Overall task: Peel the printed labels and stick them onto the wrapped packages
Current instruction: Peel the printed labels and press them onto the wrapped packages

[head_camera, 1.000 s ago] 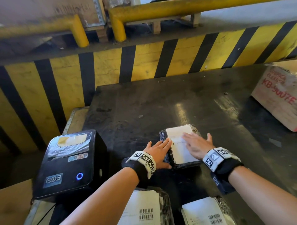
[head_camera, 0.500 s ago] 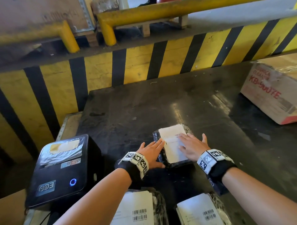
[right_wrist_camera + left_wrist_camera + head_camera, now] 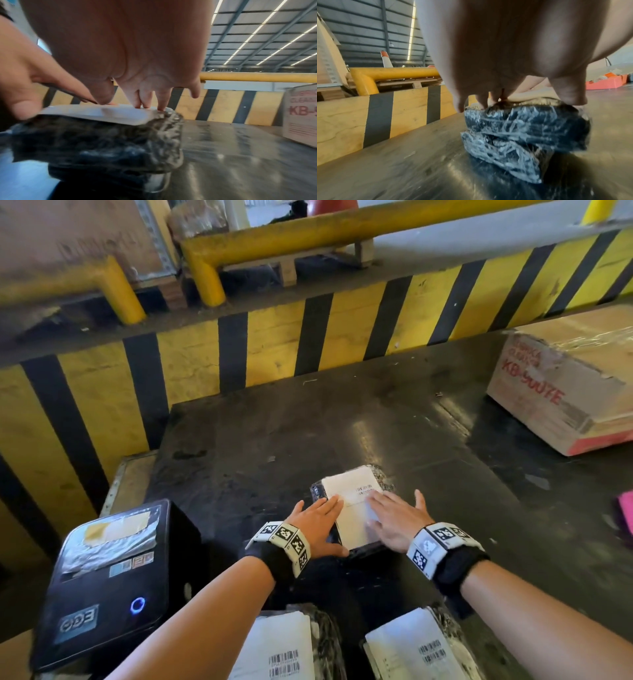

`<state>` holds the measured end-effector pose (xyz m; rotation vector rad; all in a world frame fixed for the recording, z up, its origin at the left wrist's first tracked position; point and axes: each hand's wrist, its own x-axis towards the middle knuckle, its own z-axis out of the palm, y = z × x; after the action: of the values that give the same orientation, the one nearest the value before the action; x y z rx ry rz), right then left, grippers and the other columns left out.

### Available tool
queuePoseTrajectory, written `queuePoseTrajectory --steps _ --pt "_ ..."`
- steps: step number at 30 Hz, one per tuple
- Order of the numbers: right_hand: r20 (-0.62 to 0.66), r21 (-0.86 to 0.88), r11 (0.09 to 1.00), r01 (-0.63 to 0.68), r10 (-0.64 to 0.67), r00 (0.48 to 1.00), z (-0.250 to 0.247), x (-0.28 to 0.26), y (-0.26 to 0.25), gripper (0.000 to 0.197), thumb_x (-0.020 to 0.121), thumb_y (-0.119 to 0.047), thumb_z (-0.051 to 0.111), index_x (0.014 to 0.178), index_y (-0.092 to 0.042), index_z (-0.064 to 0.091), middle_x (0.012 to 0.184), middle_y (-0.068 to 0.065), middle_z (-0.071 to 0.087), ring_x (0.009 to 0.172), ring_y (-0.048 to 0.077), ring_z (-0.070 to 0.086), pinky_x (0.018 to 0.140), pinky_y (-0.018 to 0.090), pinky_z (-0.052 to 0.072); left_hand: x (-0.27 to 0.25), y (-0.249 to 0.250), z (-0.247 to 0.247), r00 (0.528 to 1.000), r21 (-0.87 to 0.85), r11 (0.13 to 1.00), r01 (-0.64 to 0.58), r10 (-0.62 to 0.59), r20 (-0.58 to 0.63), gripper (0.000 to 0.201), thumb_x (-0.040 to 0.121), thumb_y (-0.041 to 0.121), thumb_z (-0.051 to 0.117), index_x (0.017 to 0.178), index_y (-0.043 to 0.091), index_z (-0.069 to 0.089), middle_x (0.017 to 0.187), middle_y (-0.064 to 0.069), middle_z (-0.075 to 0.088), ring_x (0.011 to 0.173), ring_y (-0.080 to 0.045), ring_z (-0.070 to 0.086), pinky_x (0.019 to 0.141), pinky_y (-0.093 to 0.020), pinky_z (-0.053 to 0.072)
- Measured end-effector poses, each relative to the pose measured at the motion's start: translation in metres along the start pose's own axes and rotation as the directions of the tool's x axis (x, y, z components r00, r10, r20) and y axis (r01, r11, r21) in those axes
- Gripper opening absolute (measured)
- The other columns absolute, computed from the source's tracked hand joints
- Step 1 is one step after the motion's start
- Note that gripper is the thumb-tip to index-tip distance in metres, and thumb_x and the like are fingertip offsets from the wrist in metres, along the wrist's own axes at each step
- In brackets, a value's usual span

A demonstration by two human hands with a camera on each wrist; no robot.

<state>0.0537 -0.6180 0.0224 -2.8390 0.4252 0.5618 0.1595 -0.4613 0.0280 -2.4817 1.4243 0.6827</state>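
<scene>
A: Hands?
B: Both flat, fingers straight, nothing gripped. The left hand (image 3: pixel 317 523) presses the left edge of the white label (image 3: pixel 352 501), the right hand (image 3: pixel 397 520) presses its right half. The right fingertips (image 3: pixel 161 106) touch down near the label's far corner; the little finger is lifted.

A: Where's the task thing?
B: The wrapped package (image 3: pixel 349 508) lies under both palms on the dark table (image 3: pixel 308 433).

A: Room around the grip?
B: Bare table ahead of the fingers up to the yellow-and-black striped barrier (image 3: pixel 274 344). Far right of the right hand sits a cardboard box (image 3: pixel 565 392), well apart. Left of the left wrist is a black label printer (image 3: pixel 109 577), near. Behind both wrists lie 2 more labelled packages (image 3: pixel 281 645), close to the forearms.

A: The package's look?
B: Black, crinkled clear film around it, 2 stacked layers on the side (image 3: pixel 522 135). The label covers most of the top and a barcode shows at its far end. The near right label edge sits slightly lifted off the wrap in the right wrist view.
</scene>
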Motion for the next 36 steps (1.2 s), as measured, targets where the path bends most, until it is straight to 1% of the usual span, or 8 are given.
queuePoseTrajectory --steps 6,11,16,20,24,26,31,36 --pt "-0.023 0.006 0.997 -0.079 0.079 0.997 -0.019 0.015 -0.008 0.049 0.098 -0.040 0.025 0.140 -0.017 0.034 0.154 -0.006 0.024 0.144 0.016 0.017 0.112 0.064 -0.001 0.000 -0.001 0.003 1.000 -0.030 1.000 0.001 -0.001 0.003 0.102 0.084 0.062 0.053 0.151 0.016 -0.009 0.160 0.001 -0.009 0.148 -0.018 -0.001 0.119 -0.053 0.008" --pt "-0.020 0.030 0.991 0.130 -0.129 0.991 0.007 -0.005 -0.032 0.051 0.099 -0.037 0.024 0.148 -0.023 0.018 0.158 -0.011 0.008 0.146 0.012 0.005 0.114 0.061 -0.003 0.004 -0.006 0.006 1.000 -0.051 0.999 -0.014 0.014 0.001 0.109 0.080 0.062 0.060 0.151 0.017 -0.009 0.160 0.002 -0.009 0.148 -0.018 0.000 0.118 -0.051 0.015" --pt "-0.009 0.026 0.998 0.062 -0.062 0.998 0.007 -0.010 0.004 0.051 0.100 -0.039 0.015 0.150 -0.027 0.010 0.158 -0.015 0.001 0.146 0.010 0.002 0.112 0.061 -0.006 0.009 -0.012 0.009 0.999 -0.101 0.995 -0.028 0.031 0.022 0.115 0.076 0.058 0.066 0.151 0.018 -0.011 0.160 0.003 -0.011 0.148 -0.017 -0.001 0.118 -0.050 0.019" --pt "0.011 -0.023 0.999 -0.037 0.038 0.999 -0.010 0.001 0.011 0.050 0.099 -0.040 0.020 0.146 -0.020 0.024 0.158 -0.010 0.012 0.146 0.016 0.010 0.112 0.064 -0.004 0.009 -0.011 0.006 0.999 -0.117 0.993 -0.032 0.035 0.023 0.114 0.077 0.054 0.068 0.151 0.016 -0.010 0.160 0.001 -0.011 0.148 -0.017 0.000 0.120 -0.042 0.016" --pt "-0.039 0.011 0.994 0.106 -0.106 0.994 0.000 -0.016 -0.023 0.044 0.099 -0.035 0.026 0.140 -0.020 0.032 0.154 -0.006 0.023 0.145 0.018 0.015 0.112 0.064 -0.001 0.008 -0.009 0.007 0.999 -0.114 0.993 -0.036 0.036 0.003 0.114 0.078 0.053 0.068 0.151 0.015 -0.009 0.160 0.000 -0.010 0.148 -0.017 0.000 0.121 -0.036 0.013" --pt "-0.049 0.062 0.984 0.165 -0.162 0.986 0.013 -0.026 -0.031 0.046 0.098 -0.032 0.028 0.142 -0.021 0.028 0.154 -0.007 0.022 0.144 0.017 0.014 0.111 0.064 0.000 0.008 -0.009 0.007 0.999 -0.112 0.993 -0.034 0.034 -0.005 0.113 0.078 0.052 0.069 0.151 0.014 -0.008 0.160 0.000 -0.009 0.148 -0.017 0.001 0.121 -0.036 0.013" --pt "0.010 0.139 0.988 0.061 -0.063 0.998 0.014 -0.023 0.014 0.048 0.100 -0.040 0.019 0.147 -0.035 0.014 0.157 -0.020 0.003 0.146 0.009 0.001 0.112 0.063 -0.006 0.006 -0.008 0.003 1.000 -0.133 0.991 -0.022 0.023 0.007 0.111 0.079 0.047 0.069 0.151 0.015 -0.008 0.161 0.001 -0.008 0.148 -0.017 0.002 0.120 -0.038 0.015" --pt "-0.006 0.032 0.999 0.032 -0.031 0.999 -0.003 -0.022 0.003 0.047 0.098 -0.034 0.029 0.144 -0.023 0.027 0.156 -0.010 0.017 0.146 0.016 0.012 0.111 0.065 -0.004 0.008 -0.008 0.001 1.000 -0.135 0.991 -0.003 0.004 0.004 0.110 0.078 0.048 0.070 0.152 0.017 -0.006 0.161 0.002 -0.005 0.148 -0.018 0.007 0.119 -0.039 0.019"
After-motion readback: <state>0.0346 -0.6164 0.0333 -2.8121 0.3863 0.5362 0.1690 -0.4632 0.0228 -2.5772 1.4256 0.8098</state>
